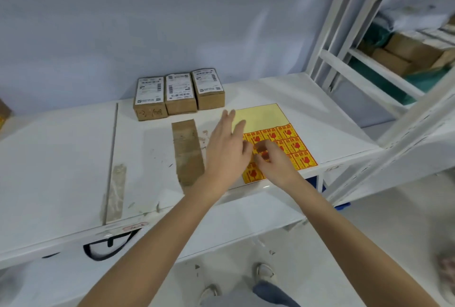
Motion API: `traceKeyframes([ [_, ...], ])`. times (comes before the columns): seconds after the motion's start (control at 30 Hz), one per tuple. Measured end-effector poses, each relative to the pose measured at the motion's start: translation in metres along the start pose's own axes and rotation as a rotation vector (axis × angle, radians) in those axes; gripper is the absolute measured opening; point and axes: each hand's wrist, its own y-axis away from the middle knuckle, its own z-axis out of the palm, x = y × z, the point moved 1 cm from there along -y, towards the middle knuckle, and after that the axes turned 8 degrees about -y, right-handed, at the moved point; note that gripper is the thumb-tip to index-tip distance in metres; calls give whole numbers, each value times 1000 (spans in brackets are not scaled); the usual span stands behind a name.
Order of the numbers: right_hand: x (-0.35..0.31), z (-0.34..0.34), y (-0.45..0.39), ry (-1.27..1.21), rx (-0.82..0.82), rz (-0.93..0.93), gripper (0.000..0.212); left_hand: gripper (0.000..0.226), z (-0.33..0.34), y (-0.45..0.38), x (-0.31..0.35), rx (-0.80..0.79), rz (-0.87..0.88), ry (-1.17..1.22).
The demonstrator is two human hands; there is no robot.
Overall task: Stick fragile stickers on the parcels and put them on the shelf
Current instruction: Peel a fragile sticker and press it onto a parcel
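Observation:
Three small cardboard parcels (179, 93) with white shipping labels stand side by side at the back of the white table (61, 171). A yellow sticker sheet (275, 134) lies to their right, its near half filled with red-and-yellow fragile stickers. My left hand (226, 149) lies flat with straight fingers over the sheet's left edge. My right hand (270, 159) hovers on the sheet, thumb and fingers curled and pinching at a sticker (263, 154) in the middle rows. My hands hide part of the sheet.
Strips of brown tape (188, 151) and a greyish tape strip (115, 191) are stuck to the table. A white metal shelf rack (364, 65) stands at the right, holding cardboard boxes (403, 55). The person's shoes (264, 273) show below the table edge.

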Motion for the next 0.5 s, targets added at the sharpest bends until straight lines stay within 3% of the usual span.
traceKeyframes([
  [0.2, 35, -49, -28, 43, -36, 4, 30, 49, 69, -30, 38, -192, -20, -57],
  [0.5, 87, -96, -74, 123, -72, -38, 33, 51, 126, -67, 71, -212, -109, -117],
])
